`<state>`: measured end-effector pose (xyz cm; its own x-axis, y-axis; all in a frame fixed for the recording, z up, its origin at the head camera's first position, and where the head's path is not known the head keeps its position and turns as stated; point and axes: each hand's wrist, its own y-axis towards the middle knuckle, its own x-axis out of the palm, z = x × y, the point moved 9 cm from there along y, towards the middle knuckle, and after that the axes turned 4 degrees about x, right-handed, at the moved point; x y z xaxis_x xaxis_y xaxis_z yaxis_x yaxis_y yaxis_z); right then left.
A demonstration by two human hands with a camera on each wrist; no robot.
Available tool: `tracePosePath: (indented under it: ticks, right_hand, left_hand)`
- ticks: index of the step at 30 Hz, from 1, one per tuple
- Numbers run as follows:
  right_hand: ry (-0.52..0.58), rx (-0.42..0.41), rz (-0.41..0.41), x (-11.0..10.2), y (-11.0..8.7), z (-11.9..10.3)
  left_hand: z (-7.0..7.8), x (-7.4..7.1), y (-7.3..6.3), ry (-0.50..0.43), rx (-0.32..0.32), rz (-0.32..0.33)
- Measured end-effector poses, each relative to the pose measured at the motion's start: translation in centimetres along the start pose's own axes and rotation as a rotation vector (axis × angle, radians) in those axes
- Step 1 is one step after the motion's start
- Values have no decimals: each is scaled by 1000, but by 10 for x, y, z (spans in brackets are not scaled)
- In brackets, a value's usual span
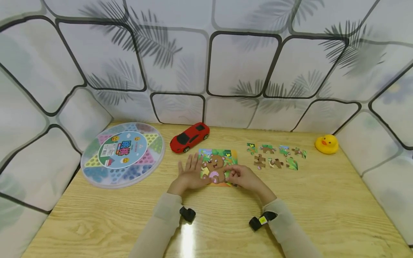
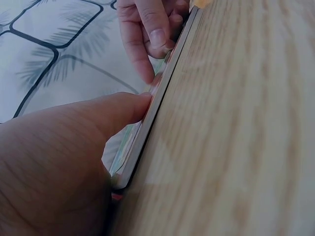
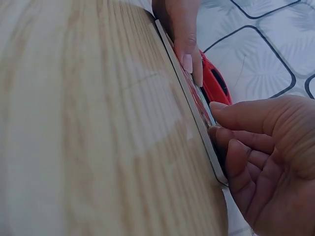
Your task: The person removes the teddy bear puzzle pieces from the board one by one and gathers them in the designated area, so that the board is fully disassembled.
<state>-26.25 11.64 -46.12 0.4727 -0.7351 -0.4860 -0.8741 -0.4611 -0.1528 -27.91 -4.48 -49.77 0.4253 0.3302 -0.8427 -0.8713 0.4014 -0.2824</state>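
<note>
A bear jigsaw puzzle (image 1: 213, 165) lies flat between the hands. The left hand (image 1: 193, 176) is at its left side, fingers spread straight, with the thumb reaching over the lower edge; in the left wrist view that thumb (image 2: 123, 109) touches the picture. From the right comes the right hand (image 1: 243, 176), its index finger stretched onto the bear and its other fingers bent. In the right wrist view the right hand's fingertips (image 3: 216, 106) are right at the board's edge, with no object showing between them. To the right lie several loose puzzle pieces (image 1: 259, 161) in two rows.
A red toy car (image 1: 190, 137) stands behind the puzzle. A round Chinese checkers box (image 1: 154, 163) lies at the left, and a yellow rubber duck (image 1: 327, 144) sits at the far right. Patterned fabric walls (image 1: 240, 64) enclose the wooden table (image 1: 226, 229) at the back and sides.
</note>
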Motion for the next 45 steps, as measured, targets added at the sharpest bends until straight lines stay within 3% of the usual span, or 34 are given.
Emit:
tracePosePath:
  ticks: [9,27,45]
  right_hand:
    - [-50,-16,34,0,3,-5]
    - [-51,-30,33,0,0,0]
    - [95,30,26,-1,0,8]
  left_hand:
    - [-2,-5,-3,-5,11,9]
    - [12,-16,-20,-41,86,-42]
    - [3,-9,-12,-35,57,-56]
